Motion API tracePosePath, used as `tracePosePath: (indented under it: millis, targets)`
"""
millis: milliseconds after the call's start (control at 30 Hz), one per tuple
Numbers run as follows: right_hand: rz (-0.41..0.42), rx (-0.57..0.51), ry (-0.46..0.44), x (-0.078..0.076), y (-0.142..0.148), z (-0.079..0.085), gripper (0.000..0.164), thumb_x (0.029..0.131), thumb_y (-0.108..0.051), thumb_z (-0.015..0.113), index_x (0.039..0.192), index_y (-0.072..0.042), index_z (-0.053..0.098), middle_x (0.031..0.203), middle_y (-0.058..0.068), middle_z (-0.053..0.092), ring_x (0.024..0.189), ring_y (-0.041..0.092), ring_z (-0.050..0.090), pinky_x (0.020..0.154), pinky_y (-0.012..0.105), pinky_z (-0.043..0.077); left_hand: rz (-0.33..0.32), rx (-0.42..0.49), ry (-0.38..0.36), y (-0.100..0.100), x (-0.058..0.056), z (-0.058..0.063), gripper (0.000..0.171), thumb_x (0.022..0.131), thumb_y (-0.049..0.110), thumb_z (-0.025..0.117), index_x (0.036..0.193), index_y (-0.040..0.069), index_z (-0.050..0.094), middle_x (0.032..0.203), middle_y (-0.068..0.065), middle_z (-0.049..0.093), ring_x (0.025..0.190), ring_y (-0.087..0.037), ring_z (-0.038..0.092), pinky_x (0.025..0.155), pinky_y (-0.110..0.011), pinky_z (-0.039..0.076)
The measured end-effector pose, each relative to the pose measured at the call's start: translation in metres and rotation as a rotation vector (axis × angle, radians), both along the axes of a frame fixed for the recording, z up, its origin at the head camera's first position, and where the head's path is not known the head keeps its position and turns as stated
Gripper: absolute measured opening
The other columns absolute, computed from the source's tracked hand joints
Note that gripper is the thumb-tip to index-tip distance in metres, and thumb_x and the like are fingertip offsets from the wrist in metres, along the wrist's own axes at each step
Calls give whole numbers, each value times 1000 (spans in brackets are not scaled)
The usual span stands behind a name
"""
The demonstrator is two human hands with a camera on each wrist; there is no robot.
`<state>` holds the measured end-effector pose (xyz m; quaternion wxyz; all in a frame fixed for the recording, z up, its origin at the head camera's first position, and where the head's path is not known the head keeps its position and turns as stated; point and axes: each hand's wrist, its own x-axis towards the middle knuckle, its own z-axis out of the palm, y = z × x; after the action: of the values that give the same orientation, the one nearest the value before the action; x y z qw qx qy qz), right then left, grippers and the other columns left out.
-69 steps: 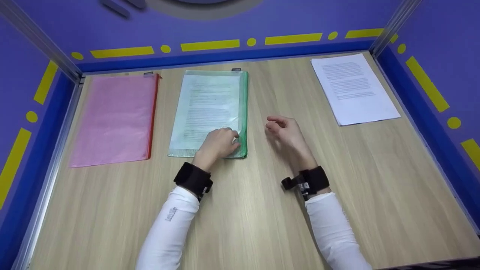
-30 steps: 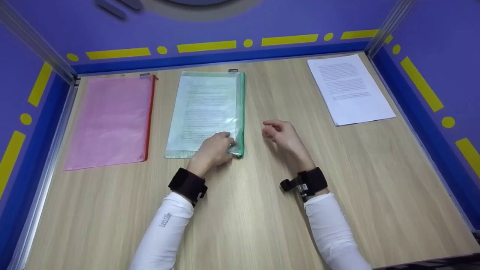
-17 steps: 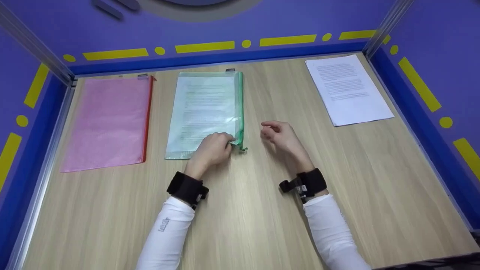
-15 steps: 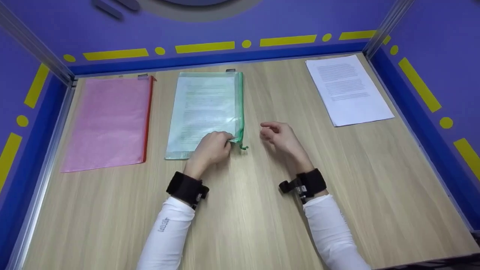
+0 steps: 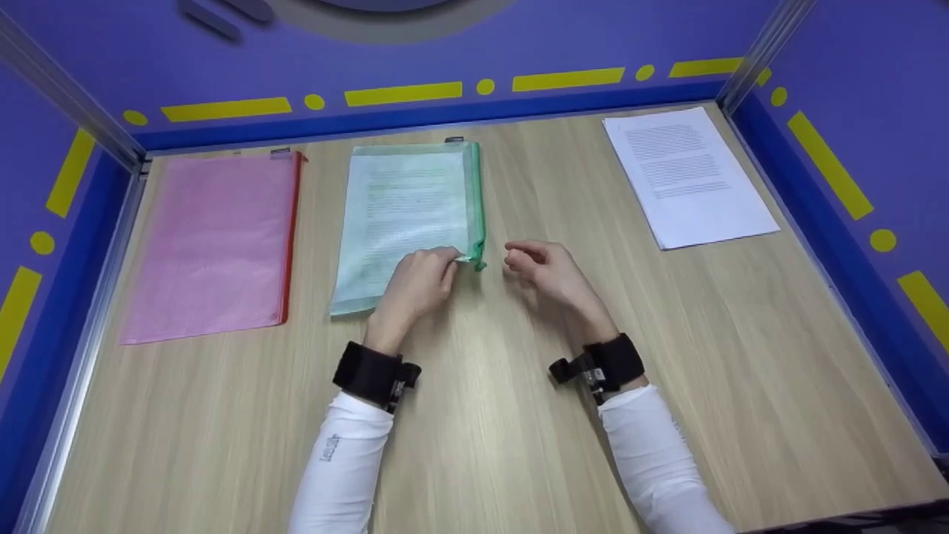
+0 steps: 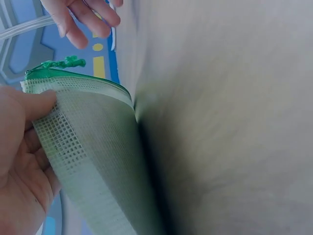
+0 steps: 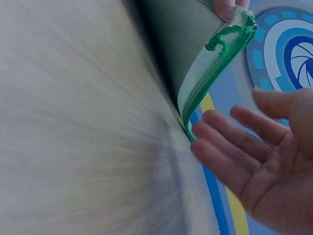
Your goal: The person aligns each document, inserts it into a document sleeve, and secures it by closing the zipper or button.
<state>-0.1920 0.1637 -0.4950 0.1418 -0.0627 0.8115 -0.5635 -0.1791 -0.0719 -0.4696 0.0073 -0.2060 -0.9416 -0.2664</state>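
My left hand (image 5: 419,285) pinches the near right corner of a green mesh zipper pouch (image 5: 408,196) and holds that corner lifted off the table. Printed paper shows through the pouch. In the left wrist view the thumb lies on the mesh (image 6: 63,137), with the other fingers behind it. A green zipper cord end (image 7: 222,41) dangles at the raised corner in the right wrist view. To the right of the pouch, my right hand (image 5: 552,271) hovers with loosely bent fingers and nothing in it; its fingertips are close to the green zipper edge.
A pink zipper pouch (image 5: 215,245) with a red zipper lies on the left of the wooden table (image 5: 474,445). At the back right is a stack of printed paper (image 5: 686,178). Blue-purple panels (image 5: 415,59) enclose the table at the back and sides.
The left hand has taken hold of the green pouch's near right corner and raised it up and away from the table. The right hand has shifted slightly left toward it.
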Motion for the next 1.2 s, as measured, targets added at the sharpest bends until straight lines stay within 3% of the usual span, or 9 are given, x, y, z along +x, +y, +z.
tracePosePath:
  millis: [167, 333, 500, 767, 900, 1033, 1200]
  targets:
    - [98, 26, 39, 2, -7, 0, 49, 98, -36, 61, 137, -6, 58, 137, 14, 63, 124, 26, 63, 103, 39, 52, 19, -4, 26, -1, 2, 4, 21, 99, 8, 55, 111, 5, 73, 105, -11, 76, 96, -28, 73, 84, -41, 58]
    - [142, 56, 72, 3, -17, -3, 49, 95, -34, 66, 135, -7, 60, 137, 12, 63, 123, 27, 63, 106, 40, 50, 17, 40, 56, -1, 5, 4, 22, 98, 6, 56, 112, 5, 73, 107, -11, 76, 98, -27, 73, 86, -40, 58]
    - [142, 25, 41, 6, -27, -6, 53, 91, -33, 71, 134, -4, 60, 135, 14, 64, 119, 29, 65, 102, 39, 52, 7, 65, 90, 1, 9, 1, 21, 98, 4, 57, 110, 4, 74, 106, -12, 77, 98, -29, 73, 86, -41, 58]
    - [136, 38, 135, 10, -39, -11, 31, 91, -29, 71, 112, -5, 74, 109, 9, 76, 97, 17, 69, 87, 27, 54, 11, 63, 91, 1, 14, -2, 22, 98, 4, 56, 111, 5, 74, 106, -12, 77, 99, -29, 73, 87, -42, 58]
    - [132, 16, 139, 10, -40, -10, 25, 93, -24, 69, 107, -4, 76, 103, 11, 76, 92, 21, 70, 80, 22, 53, 13, 61, 96, -1, 15, -3, 22, 97, 3, 57, 111, 4, 74, 106, -12, 77, 98, -30, 73, 86, -42, 58]
    - [120, 36, 155, 10, -36, -5, 26, 95, -23, 67, 107, -2, 75, 103, 12, 76, 96, 26, 71, 82, 26, 55, 0, 73, 94, -2, 14, -4, 23, 97, 4, 57, 113, 4, 74, 107, -13, 76, 100, -30, 73, 87, -42, 58]
    - [70, 105, 261, 8, -28, 0, 25, 96, -22, 65, 107, -2, 76, 103, 9, 77, 97, 21, 71, 88, 35, 57, -13, 95, 78, -3, 12, -4, 24, 98, 3, 56, 113, 5, 74, 108, -12, 76, 101, -29, 72, 88, -41, 58]
